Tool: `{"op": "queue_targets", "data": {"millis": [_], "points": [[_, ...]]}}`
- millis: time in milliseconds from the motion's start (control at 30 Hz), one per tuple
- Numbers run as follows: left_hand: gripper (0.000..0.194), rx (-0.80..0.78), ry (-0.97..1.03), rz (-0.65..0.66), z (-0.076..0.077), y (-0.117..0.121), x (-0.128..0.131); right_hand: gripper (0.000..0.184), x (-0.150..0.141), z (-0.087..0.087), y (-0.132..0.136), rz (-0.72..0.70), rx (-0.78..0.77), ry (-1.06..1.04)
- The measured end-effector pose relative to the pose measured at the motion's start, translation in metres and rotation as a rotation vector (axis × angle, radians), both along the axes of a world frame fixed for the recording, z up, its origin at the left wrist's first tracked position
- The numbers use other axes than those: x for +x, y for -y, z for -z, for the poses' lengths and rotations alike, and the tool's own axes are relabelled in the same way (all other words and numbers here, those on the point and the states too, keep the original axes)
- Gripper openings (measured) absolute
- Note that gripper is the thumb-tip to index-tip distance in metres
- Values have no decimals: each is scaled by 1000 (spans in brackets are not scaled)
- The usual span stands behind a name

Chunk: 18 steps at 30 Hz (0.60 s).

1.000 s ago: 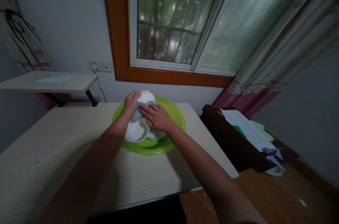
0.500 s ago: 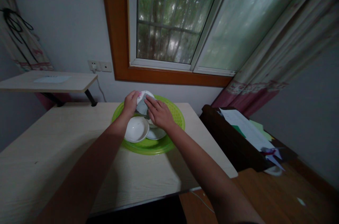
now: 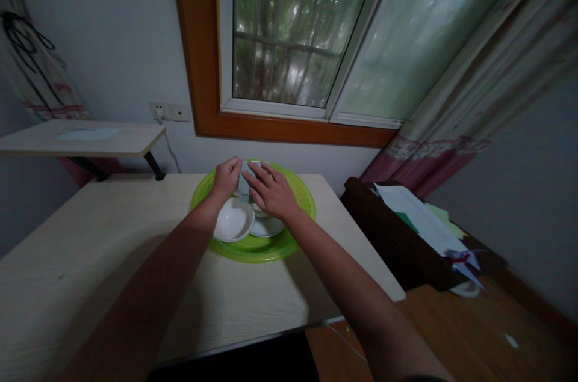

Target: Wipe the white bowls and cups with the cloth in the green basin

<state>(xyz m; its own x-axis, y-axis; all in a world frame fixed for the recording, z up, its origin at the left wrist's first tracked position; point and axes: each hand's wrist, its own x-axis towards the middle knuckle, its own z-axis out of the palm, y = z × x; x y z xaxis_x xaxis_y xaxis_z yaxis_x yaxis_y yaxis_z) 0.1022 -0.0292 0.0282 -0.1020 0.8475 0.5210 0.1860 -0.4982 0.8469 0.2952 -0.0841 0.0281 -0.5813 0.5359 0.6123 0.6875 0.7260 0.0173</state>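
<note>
Over the far part of a round green plastic basket (image 3: 253, 254), my left hand (image 3: 226, 177) is closed on the edge of a white bowl, mostly covered now; its pink pattern shows in the earlier view. A grey cloth (image 3: 244, 182) lies against the bowl. My right hand (image 3: 273, 191) presses this cloth with its fingers, which are slightly apart. Below my hands, a white bowl (image 3: 233, 221) sits in the basket, its inside facing up. Beside it is a white dish (image 3: 266, 227), partly hidden under my right hand.
The basket stands on a pale wooden table (image 3: 112, 231) near the wall. A small raised shelf (image 3: 126, 136) is at the back left. Right of the table is a dark brown piece of furniture (image 3: 383, 237) with papers (image 3: 419, 219) on it. A window is behind.
The held bowl has tilted, so its patterned side no longer shows. The cloth has shifted slightly down with my right hand's fingers, which are spread wider. The dishes in the basket have not moved.
</note>
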Motion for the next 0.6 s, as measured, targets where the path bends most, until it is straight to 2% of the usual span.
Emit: {"op": "queue_targets", "data": {"millis": [167, 300, 467, 600], "points": [[37, 19, 6, 1, 1, 0, 0, 57, 0, -2, -3, 52, -47, -107], [37, -34, 86, -14, 4, -4, -3, 64, 5, 2, -12, 40, -136, -238], [35, -33, 243, -27, 4, -10, -6, 67, 10, 14, -23, -14, -292, -388], [31, -11, 303, -47, -1, -10, -8, 75, 11, 23, -27, 16, -486, -471]]}}
